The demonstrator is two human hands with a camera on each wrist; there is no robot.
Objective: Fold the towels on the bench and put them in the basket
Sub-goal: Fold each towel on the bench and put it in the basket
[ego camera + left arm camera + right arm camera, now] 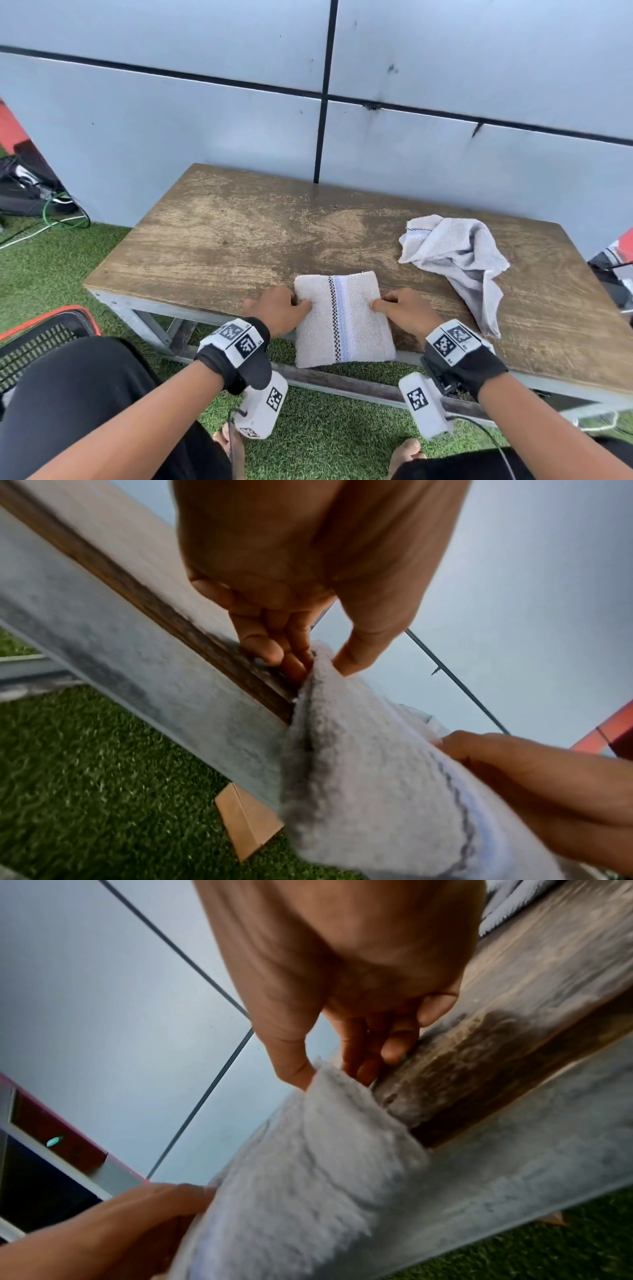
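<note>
Both my hands pinch the folded towel at the near edge of the bench.

The wooden bench [239, 233] stands on green turf [44, 270] against a pale panelled wall [171, 113], and the black basket [37, 339] with its orange rim sits on the ground to my left, beside my knee. A second towel [459, 257] lies crumpled on the bench top to my right, apart from my hands. The folded towel [342, 318], with a checked and blue stripe down its middle, lies on the near edge of the bench and hangs over it. My left hand [279, 308] pinches its left edge, thumb on top and fingers curled beneath; my right hand [407, 308] pinches the right edge the same way.
</note>
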